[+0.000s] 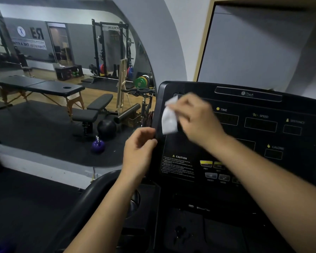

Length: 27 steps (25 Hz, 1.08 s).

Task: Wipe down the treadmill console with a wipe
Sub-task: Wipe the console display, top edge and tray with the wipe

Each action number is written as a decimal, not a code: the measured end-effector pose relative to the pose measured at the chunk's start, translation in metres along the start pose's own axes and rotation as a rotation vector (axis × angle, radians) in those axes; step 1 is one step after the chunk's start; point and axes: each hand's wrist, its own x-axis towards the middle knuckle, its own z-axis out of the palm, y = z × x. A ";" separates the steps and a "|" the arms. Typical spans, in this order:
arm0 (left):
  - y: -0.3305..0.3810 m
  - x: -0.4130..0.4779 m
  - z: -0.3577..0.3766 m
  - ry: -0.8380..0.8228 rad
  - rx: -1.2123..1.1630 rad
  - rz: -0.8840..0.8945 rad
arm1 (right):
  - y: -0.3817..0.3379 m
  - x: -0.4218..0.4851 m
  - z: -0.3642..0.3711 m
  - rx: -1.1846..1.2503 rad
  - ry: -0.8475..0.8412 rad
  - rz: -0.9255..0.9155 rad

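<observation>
At the upper left corner of the treadmill console (244, 128), a white wipe (169, 121) is held against the dark panel.
The wipe is clamped, bunched, in the fingers of the right hand (195, 117), which is blurred, just left of the TIME display (230, 119). The console's left edge is gripped by the left hand (139, 148), fingers curled round the rim, just below the wipe. A gym is reflected in the mirror (44, 84) to the left, a purple kettlebell (98, 146) among it.

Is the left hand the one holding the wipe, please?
No, the right hand holds the wipe on the console, while the left hand grips its edge.
</observation>
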 end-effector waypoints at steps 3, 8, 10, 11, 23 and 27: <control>-0.014 0.009 0.014 0.040 0.484 0.139 | 0.027 0.050 -0.002 -0.375 0.005 0.001; -0.040 0.012 0.019 0.044 0.439 0.104 | 0.031 0.018 0.023 -0.618 -0.112 -0.112; -0.044 0.016 0.016 0.011 0.391 0.029 | 0.022 -0.009 0.038 -0.599 -0.146 -0.246; -0.046 0.018 0.015 -0.017 0.355 -0.008 | 0.020 -0.018 0.043 -0.618 -0.183 -0.321; -0.067 0.020 0.012 -0.036 0.167 0.008 | 0.018 -0.002 0.043 -0.802 -0.363 -0.251; -0.065 0.020 0.010 -0.031 0.190 0.024 | 0.015 -0.013 0.046 -0.921 -0.468 -0.383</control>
